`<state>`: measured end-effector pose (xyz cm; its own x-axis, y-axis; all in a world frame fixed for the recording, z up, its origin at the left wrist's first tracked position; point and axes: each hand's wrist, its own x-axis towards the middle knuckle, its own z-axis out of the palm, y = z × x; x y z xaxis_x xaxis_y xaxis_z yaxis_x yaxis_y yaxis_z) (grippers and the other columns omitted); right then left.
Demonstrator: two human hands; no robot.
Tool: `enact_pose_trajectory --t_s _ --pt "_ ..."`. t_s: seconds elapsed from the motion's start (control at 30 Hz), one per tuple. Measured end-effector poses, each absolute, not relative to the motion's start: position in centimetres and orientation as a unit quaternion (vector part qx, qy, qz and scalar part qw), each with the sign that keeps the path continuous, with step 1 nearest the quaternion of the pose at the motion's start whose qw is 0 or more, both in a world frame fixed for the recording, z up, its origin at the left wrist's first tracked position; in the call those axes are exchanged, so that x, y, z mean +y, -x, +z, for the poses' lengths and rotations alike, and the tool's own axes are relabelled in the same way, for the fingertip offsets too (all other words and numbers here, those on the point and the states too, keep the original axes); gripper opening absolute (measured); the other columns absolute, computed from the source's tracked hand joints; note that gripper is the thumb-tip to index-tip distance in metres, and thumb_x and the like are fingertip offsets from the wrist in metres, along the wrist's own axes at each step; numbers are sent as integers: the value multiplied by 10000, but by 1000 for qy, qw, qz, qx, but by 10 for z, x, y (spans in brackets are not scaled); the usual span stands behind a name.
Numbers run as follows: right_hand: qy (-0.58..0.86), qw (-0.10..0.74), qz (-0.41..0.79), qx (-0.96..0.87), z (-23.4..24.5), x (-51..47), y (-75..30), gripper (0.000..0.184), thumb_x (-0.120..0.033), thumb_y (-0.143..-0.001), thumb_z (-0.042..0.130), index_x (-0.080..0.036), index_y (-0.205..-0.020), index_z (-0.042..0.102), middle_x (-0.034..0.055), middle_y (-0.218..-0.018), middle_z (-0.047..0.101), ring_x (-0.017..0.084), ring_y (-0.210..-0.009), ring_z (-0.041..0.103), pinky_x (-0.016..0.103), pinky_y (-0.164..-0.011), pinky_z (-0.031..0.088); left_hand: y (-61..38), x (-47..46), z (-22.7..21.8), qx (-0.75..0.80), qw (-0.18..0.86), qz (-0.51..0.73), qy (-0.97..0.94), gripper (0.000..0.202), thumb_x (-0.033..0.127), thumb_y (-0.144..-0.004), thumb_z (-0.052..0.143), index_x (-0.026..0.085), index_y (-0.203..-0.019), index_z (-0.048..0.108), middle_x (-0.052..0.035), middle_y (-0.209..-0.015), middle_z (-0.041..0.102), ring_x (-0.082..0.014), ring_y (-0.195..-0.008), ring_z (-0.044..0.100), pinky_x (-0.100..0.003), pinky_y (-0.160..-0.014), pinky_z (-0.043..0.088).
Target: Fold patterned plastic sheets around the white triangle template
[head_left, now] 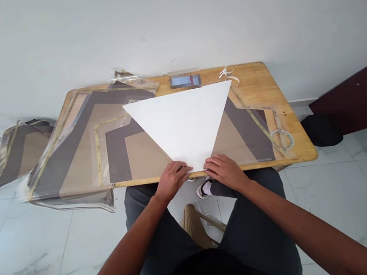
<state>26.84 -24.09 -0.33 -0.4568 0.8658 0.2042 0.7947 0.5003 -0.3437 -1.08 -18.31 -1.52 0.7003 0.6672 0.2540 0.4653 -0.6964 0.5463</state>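
A large white triangular sheet [183,125] lies on the wooden table [259,86], its point toward me at the near edge. My left hand [173,180] and my right hand [225,171] sit on either side of that point, fingers closed on the sheet. Beneath it lie clear plastic-covered mats [118,153] in grey and tan, their covered parts hidden.
More plastic-wrapped mats [18,155] hang off the table's left side. A blurred label [185,81] and white clips [228,75] lie at the far edge. A dark red panel [357,95] and a black bundle [321,130] stand right. A wall lies behind.
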Motion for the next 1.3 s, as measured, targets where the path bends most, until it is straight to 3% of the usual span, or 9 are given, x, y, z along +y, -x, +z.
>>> enact_pose_trajectory --t_s 0.3,0.73,1.0,1.3 --pt "488 181 86 -849 -5 -242 -271 259 -236 -1116 501 -239 -1225 737 93 -1245 755 263 -1082 677 427 -990 492 10 -183 -8 326 211 247 -888 314 340 -1122 526 240 -1313 754 -104 -1156 721 -243 -1096 657 -430 -1001 590" --pt "554 233 123 -790 17 -230 -260 228 -312 -1124 504 -246 -1080 718 71 -1052 770 260 -1012 667 410 -943 472 9 -160 10 325 276 208 -880 324 386 -1130 516 227 -1181 794 -77 -1086 773 -220 -1014 724 -364 -935 586" --pt "571 238 161 -769 18 -223 -262 259 -384 -1118 509 -257 -1067 728 68 -1030 774 267 -976 671 416 -921 482 5 -150 19 335 285 182 -880 374 442 -1136 495 233 -1113 804 -58 -1074 790 -215 -1019 730 -331 -901 551" --pt "587 225 174 -758 23 -216 -264 253 -367 -1108 516 -246 -1081 737 69 -1046 772 259 -999 671 387 -910 481 2 -142 25 344 288 182 -875 305 392 -1113 563 214 -1088 809 -58 -1085 807 -222 -1003 736 -324 -867 537"
